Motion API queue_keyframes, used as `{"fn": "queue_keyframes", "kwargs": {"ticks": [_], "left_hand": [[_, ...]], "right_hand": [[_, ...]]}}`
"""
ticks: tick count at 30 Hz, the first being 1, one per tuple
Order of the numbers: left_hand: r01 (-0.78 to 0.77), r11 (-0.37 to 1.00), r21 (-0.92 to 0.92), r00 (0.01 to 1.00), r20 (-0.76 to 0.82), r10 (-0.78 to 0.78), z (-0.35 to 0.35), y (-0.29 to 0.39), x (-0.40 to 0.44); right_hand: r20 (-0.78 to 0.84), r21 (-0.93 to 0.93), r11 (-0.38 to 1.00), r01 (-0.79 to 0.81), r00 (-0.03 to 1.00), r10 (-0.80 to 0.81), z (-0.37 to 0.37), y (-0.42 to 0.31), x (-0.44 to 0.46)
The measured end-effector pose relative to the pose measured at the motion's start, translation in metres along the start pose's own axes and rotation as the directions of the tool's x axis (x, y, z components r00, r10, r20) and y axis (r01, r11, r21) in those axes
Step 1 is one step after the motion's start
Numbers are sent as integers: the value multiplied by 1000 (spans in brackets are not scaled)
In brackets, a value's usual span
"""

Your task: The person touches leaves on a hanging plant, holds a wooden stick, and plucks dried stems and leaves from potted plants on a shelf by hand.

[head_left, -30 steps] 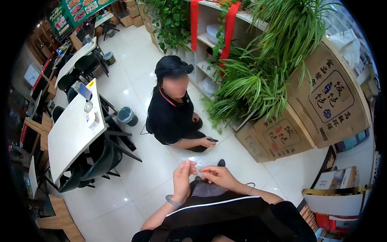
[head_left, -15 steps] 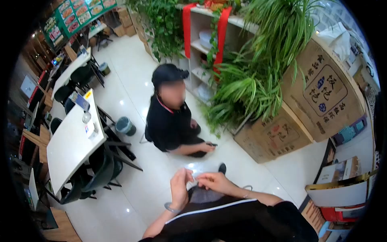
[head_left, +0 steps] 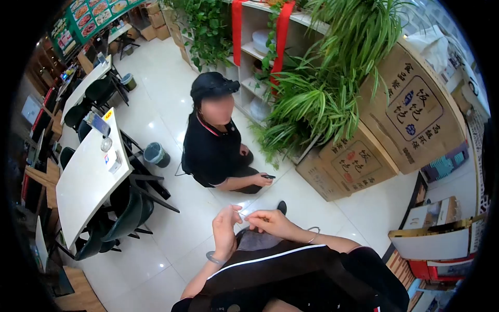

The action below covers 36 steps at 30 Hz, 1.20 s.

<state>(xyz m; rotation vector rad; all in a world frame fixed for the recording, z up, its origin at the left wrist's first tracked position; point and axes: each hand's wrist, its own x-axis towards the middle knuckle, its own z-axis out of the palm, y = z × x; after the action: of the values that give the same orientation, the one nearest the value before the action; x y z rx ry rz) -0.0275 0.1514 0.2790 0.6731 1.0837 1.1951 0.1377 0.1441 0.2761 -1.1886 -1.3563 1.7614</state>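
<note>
My left hand (head_left: 225, 231) is raised in front of my apron (head_left: 275, 265), fingers curled in and bent toward the thumb. Close beside it, my right hand (head_left: 274, 222) makes a pinch, its fingertips almost meeting those of the left. Something thin and pale may run between the fingertips, but it is too small to name. A bracelet (head_left: 211, 257) rings my left wrist, and another bracelet (head_left: 313, 235) is on the right. Facing me is a person (head_left: 212, 140) in a black cap and shirt, with a small dark object (head_left: 267, 177) in one hand.
White tables (head_left: 93, 177) with dark chairs (head_left: 130, 213) line the left side. A waste bin (head_left: 156, 155) stands on the tiled floor by them. On the right are stacked cardboard boxes (head_left: 416, 114), leafy plants (head_left: 317, 109) and a white shelf (head_left: 249, 49) with red ribbons.
The view has shifted slightly, so the surroundings sit a little differently. My hands remain close together, fingertips nearer each other. The person opposite stays in place, dark object still in hand.
</note>
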Motion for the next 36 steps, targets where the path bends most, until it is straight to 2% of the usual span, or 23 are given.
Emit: {"fn": "queue_keyframes", "kwargs": {"ticks": [19,22,23,24,26,28,32,36], "left_hand": [[-9,1000,13,999,41,9,11,-4,-2],[-26,997,79,999,46,22,13,-5,-3],[-20,977,211,998,61,8,18,7,-9],[-36,975,218,998,64,23,16,2,-6],[-15,993,115,996,89,5,17,-6,0],[-16,996,85,991,137,5,22,-10,6],[28,998,53,989,141,-35,32,-15,3],[-43,997,57,989,143,35,44,-20,10]], "right_hand": [[-65,-16,1000,5,998,-6,-9,-2,-12],[16,-19,995,-95,995,95,-14,10,-11],[-12,-48,996,-75,997,75,-12,9,-12],[-23,-97,989,-112,994,111,-12,3,-13],[-34,-36,995,-89,996,88,-15,12,-11],[-107,-2,998,-64,992,63,-20,6,-17],[-128,48,999,-7,992,13,-32,11,-22],[-88,45,998,-45,995,49,-46,10,-23]]}}
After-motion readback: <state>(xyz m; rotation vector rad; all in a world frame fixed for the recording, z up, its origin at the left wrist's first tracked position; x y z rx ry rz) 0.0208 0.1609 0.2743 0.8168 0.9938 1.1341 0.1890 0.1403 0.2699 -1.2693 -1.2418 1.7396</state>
